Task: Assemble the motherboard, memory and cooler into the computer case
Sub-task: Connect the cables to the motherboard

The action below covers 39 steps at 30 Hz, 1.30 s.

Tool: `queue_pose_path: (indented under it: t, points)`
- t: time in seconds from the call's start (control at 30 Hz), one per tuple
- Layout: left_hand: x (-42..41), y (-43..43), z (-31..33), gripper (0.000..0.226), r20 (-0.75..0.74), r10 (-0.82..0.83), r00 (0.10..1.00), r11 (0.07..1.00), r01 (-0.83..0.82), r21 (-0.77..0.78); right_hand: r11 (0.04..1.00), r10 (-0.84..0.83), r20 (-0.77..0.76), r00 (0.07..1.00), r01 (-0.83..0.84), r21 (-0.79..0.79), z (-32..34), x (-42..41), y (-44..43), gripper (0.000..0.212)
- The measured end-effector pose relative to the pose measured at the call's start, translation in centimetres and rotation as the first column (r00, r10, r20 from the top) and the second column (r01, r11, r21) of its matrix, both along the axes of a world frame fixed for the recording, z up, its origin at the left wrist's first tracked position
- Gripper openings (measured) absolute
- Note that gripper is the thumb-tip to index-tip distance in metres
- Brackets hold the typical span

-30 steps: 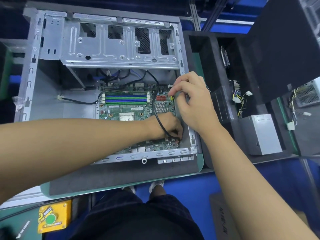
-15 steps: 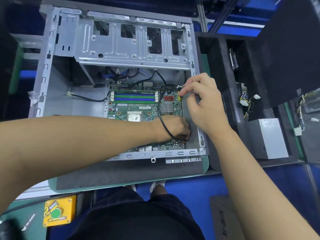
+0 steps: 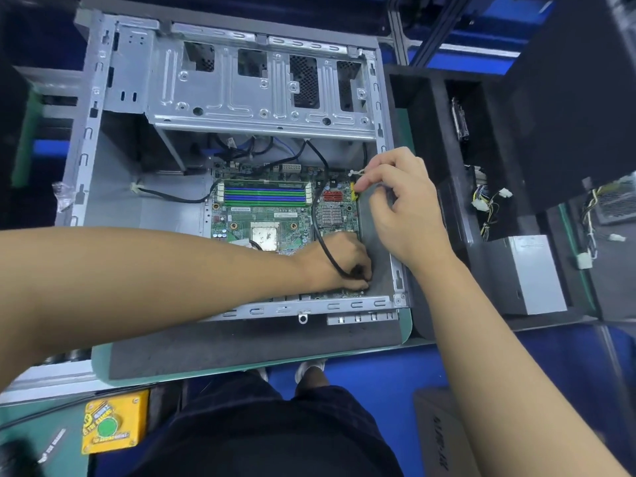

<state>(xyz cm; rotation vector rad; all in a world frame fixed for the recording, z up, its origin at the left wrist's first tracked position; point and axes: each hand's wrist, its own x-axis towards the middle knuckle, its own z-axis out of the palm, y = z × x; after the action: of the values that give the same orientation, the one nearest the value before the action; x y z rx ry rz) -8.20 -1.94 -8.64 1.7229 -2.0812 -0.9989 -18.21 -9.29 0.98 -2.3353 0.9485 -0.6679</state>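
Observation:
The open grey computer case (image 3: 113,187) lies flat on a foam pad. Inside sits the green motherboard (image 3: 268,215) with blue and green memory slots (image 3: 265,196) and a bare CPU (image 3: 264,237). My left hand (image 3: 339,263) reaches across the board to its lower right corner and pinches the plug end of a black cable (image 3: 318,232). Higher up, my right hand (image 3: 399,208) curls over the board's right edge, fingertips pinching at a small yellow connector (image 3: 354,194).
A drive cage (image 3: 261,87) spans the case's top. Black foam compartments (image 3: 426,132) to the right hold wire bundles and a grey power supply (image 3: 537,273). A yellow button box (image 3: 112,425) sits at lower left. My legs stand below the bench edge.
Both hands have stayed at the same spots on the board; only the camera view has shifted slightly, moving the case right and down in frame.

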Motion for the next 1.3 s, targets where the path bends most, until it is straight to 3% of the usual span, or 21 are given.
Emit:
queue_pose_path:
  t: [0.1,0.23,0.43,0.53,0.67,1.0,1.17,1.3]
  points:
    - [-0.2,-0.6,0.8,0.022,-0.016,-0.046,0.999,0.998,0.047,0.039,1.0,-0.002,0.002,1.0,0.002,0.001,-0.1,0.0,0.0,0.034]
    - [-1.0,-0.6,1.2,0.022,-0.019,0.043,0.999,0.998,-0.042,0.044,1.0,-0.007,-0.004,1.0,0.007,0.002,0.0,0.1,0.0,0.034]
    - [-1.9,-0.5,1.1,0.024,0.043,0.129,0.991,0.99,-0.131,0.057,1.0,-0.008,-0.006,1.0,0.008,0.005,0.1,0.1,0.0,0.031]
    - [-2.0,-0.3,1.0,0.019,0.109,0.097,0.989,0.995,-0.098,0.001,1.0,-0.017,-0.01,1.0,0.017,-0.006,0.1,0.1,0.0,0.031]
    - [-1.3,0.6,0.4,0.028,-0.048,0.174,0.984,0.98,-0.177,-0.089,1.0,-0.009,-0.004,1.0,0.009,-0.006,0.0,0.0,-0.2,0.03]
    - [-0.4,1.5,-0.1,0.018,-0.04,0.051,0.998,0.986,-0.057,-0.157,1.0,-0.011,0.003,1.0,0.011,0.014,-0.1,0.0,-0.2,0.03]
    - [-0.9,1.4,0.6,0.012,-0.123,0.163,0.979,0.98,-0.175,-0.092,1.0,-0.016,-0.004,1.0,0.016,0.02,-0.1,0.0,-0.1,0.031]
    - [-0.2,1.5,1.8,0.014,-0.145,0.13,0.981,0.99,-0.135,-0.027,1.0,-0.015,-0.005,1.0,0.015,0.023,0.0,0.1,-0.2,0.031]
